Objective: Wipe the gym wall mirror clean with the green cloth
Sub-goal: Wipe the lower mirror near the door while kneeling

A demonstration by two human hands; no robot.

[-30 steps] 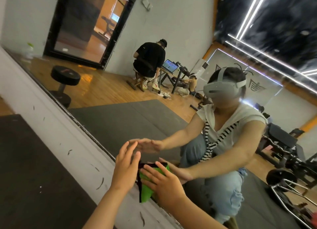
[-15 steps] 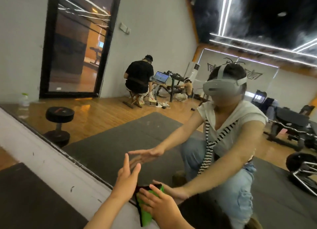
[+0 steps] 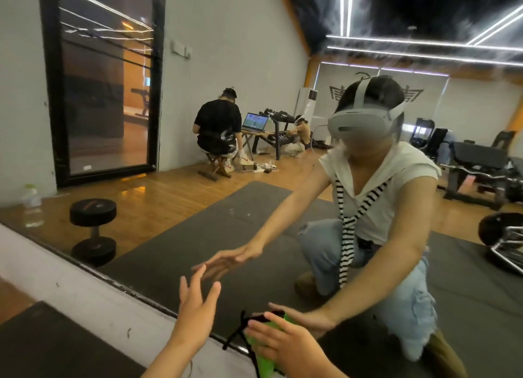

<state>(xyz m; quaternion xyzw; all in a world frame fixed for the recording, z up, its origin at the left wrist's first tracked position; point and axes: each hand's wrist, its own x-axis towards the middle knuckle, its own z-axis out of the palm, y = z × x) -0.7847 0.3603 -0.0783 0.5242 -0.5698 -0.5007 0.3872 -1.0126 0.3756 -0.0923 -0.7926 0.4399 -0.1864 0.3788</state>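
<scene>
Two hands: both low in head view, reaching fwd to the mirror (image 3: 226, 66).
L hand (image 3: 195, 307): fingers straight & spread apart, holding nothing. The tips meet their own reflection, but can't tell if skin touches glass.
R hand (image 3: 285, 346): just right of the L hand & nearer the camera. Fingers apart, nearly straight, laid flat over the green cloth (image 3: 264, 362), pressing it vs. the glass.
Green cloth: under R palm & fingers, at the mirror's bottom edge. Green shows past the fingertips & below the fingers. Black trim w/ a thin black loop sticks out toward the L hand.
Mirror: fills most of the shot beyond both hands; reflects the person kneeling on a dark mat, headset on.
White wall strip (image 3: 93, 295): below the mirror, runs left from the L wrist, scuffed.
Floor mat (image 3: 56, 346): dark, left of the L forearm.
Dumbbell (image 3: 93, 213): reflection only, well left of the L hand, standing on end on wood floor.
</scene>
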